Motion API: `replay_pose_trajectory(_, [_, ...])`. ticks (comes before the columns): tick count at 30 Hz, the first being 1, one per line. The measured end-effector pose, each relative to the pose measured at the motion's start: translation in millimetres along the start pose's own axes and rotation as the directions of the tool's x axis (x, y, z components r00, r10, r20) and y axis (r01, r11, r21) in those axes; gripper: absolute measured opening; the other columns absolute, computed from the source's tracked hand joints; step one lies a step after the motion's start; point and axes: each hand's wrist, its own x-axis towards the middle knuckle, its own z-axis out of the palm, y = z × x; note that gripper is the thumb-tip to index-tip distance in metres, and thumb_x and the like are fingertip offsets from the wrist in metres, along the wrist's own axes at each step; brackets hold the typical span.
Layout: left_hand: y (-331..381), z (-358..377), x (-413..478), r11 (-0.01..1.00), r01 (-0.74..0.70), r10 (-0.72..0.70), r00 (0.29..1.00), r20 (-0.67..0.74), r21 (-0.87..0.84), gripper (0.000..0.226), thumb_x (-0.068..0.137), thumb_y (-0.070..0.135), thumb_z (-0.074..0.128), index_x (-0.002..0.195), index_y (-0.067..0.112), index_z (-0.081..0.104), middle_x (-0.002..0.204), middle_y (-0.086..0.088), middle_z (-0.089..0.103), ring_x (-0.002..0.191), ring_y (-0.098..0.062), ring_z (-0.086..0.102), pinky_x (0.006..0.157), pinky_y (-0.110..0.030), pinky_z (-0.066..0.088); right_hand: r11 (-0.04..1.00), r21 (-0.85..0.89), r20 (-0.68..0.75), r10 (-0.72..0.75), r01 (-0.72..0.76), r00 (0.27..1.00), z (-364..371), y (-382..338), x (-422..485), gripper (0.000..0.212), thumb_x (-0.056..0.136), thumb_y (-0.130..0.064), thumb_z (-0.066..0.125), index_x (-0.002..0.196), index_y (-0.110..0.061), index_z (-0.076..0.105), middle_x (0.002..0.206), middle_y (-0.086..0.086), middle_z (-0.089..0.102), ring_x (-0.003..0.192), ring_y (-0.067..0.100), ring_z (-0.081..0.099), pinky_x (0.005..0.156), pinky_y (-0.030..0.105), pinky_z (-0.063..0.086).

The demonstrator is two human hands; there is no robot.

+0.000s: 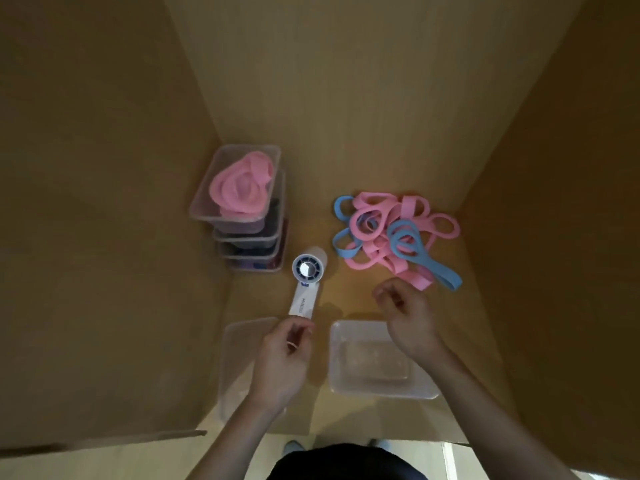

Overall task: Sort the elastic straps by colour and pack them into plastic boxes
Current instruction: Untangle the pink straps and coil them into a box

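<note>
Quick rundown, looking down on the brown bench [346, 285] w/ cardboard walls [104, 202] on both sides.

Hands: left hand [284, 355] is wrapped round the handle of a small white handheld fan [306, 275]. The fan's round head points toward 12 and sits pretty much dead centre. Right hand [405, 317] is at approx 4 o'clock, fingers loosely curled w/ nothing in them afaict. It hovers over the far edge of an empty clear plastic box [337, 358] at 5 o'clock. The hands are apart, not touching each other.

Straps: the loose pile of pink and blue elastic straps [391, 233] is at 2 o'clock, all tangled together, mostly pink w/ a few blue loops mixed in. One blue strap [446, 277] sticks out toward the right hand but doesn't reach it.

At 10 o'clock there's a stack of clear plastic boxes [249, 244] against the left wall. The top box [221, 157] is tilted a bit and has coiled pink straps [240, 185] inside. The lower boxes hold darker stuff, can't tell what colour exactly.

At 7 o'clock a flat clear plastic lid [235, 358] lies on the bench, partly under the left hand and wrist.
</note>
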Motion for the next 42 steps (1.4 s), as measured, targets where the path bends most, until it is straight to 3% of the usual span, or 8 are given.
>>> replay_pose_trajectory(3, [12,20,18,0.998,-0.064,0.063,0.996,0.062,0.018,0.026,0.093,0.002,0.060,0.085,0.024,0.069,0.077,0.017,0.067,0.074,-0.004,0.061,0.069,-0.013,0.043,0.980,-0.199,-0.134,-0.058,0.030,0.989,-23,12,12,0.015,0.090,-0.006,0.063,0.077,-0.013,0.065,0.074,-0.003,0.063,0.068,0.009,0.057,0.062,0.011,0.036])
replay_pose_trajectory(6, [27,42,39,0.992,-0.121,0.117,0.988,0.098,0.041,0.025,0.093,0.004,0.060,0.084,0.026,0.068,0.076,0.022,0.065,0.073,0.000,0.060,0.069,-0.014,0.042,0.943,-0.324,-0.224,0.004,-0.079,0.975,-48,26,34,0.010,0.090,-0.012,0.062,0.082,-0.008,0.067,0.084,0.009,0.065,0.076,0.028,0.061,0.066,0.031,0.041])
replay_pose_trajectory(15, [42,90,83,0.964,-0.195,0.149,0.959,0.240,0.180,0.022,0.088,0.009,0.062,0.080,0.029,0.065,0.073,0.018,0.066,0.071,-0.003,0.062,0.072,-0.029,0.052,0.713,-0.682,-0.117,0.112,-0.162,0.987,-65,52,87,0.033,0.085,-0.030,0.069,0.112,-0.011,0.062,0.119,0.014,0.058,0.116,0.035,0.052,0.093,0.039,0.041])
replay_pose_trajectory(22, [48,119,140,0.706,-0.367,0.104,0.900,0.424,0.606,0.050,0.088,0.020,0.061,0.137,0.016,0.050,0.139,-0.008,0.048,0.123,-0.030,0.054,0.096,-0.040,0.049,0.898,-0.205,-0.230,0.343,-0.390,0.911,-73,76,101,0.022,0.083,-0.018,0.074,0.101,-0.007,0.068,0.105,0.015,0.072,0.095,0.031,0.066,0.080,0.035,0.051])
replay_pose_trajectory(26, [40,129,155,0.531,-0.390,0.064,0.904,0.423,0.752,0.048,0.093,0.020,0.056,0.140,0.013,0.046,0.142,-0.010,0.045,0.133,-0.029,0.043,0.100,-0.041,0.044,0.873,0.254,-0.370,0.486,-0.417,0.792,-77,68,99,0.004,0.086,-0.009,0.066,0.088,-0.012,0.065,0.095,0.016,0.072,0.083,0.028,0.066,0.078,0.044,0.057])
replay_pose_trajectory(30, [44,130,160,0.422,-0.430,0.137,0.900,0.413,0.798,0.038,0.092,0.014,0.050,0.131,0.014,0.054,0.136,-0.009,0.053,0.132,-0.029,0.043,0.099,-0.039,0.044,0.885,0.306,-0.466,0.460,-0.350,0.756,-98,54,92,0.014,0.088,0.000,0.056,0.099,0.000,0.064,0.098,0.016,0.067,0.088,0.026,0.062,0.072,0.029,0.042])
replay_pose_trajectory(38, [82,117,177,0.799,-0.324,0.132,0.917,0.378,0.507,0.023,0.095,0.037,0.050,0.104,0.023,0.066,0.101,-0.004,0.071,0.093,-0.028,0.066,0.082,-0.040,0.056,0.939,0.137,-0.487,0.341,-0.315,0.804,-93,45,86,0.042,0.075,0.003,0.065,0.114,-0.005,0.055,0.109,0.017,0.067,0.098,0.033,0.064,0.082,0.039,0.052])
replay_pose_trajectory(42, [130,112,173,0.879,-0.321,0.192,0.915,0.354,0.353,0.033,0.097,0.023,0.059,0.065,0.017,0.053,0.064,-0.001,0.058,0.060,-0.017,0.055,0.061,-0.033,0.046,0.938,-0.031,-0.404,0.304,-0.345,0.863,-87,44,75,0.049,0.073,-0.004,0.072,0.119,-0.003,0.056,0.117,0.021,0.061,0.110,0.038,0.059,0.094,0.044,0.049])
